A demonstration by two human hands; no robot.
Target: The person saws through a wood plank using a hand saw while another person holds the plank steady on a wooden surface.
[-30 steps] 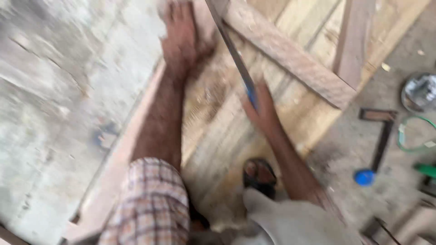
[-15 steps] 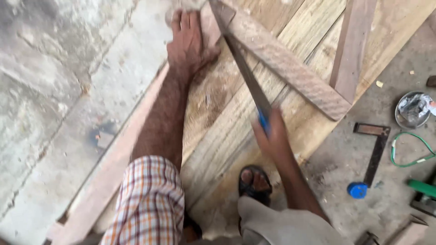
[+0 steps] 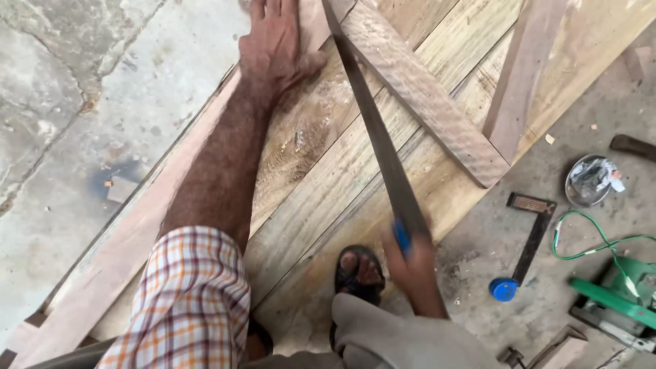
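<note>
My left hand (image 3: pixel 277 41) lies flat, fingers spread, on the edge of a large wooden plank panel (image 3: pixel 328 171) on the floor. My right hand (image 3: pixel 413 263) grips the blue handle of a hand saw (image 3: pixel 372 130). The saw's long dark blade runs up and away across the panel, beside a diagonal wooden brace (image 3: pixel 424 92). My sandalled foot (image 3: pixel 359 270) rests on the panel's near edge. Sawdust lies on the boards near my left forearm.
On the concrete at right lie a try square (image 3: pixel 529 236), a blue round cap (image 3: pixel 503 289), a small metal bowl (image 3: pixel 591 179), a green cable (image 3: pixel 594 239) and a green power tool (image 3: pixel 618 304). Cracked concrete floor (image 3: pixel 82 102) is at left.
My right hand has pulled the saw back toward me and lower in view. My left hand stays pressed on the panel. The view has shifted slightly.
</note>
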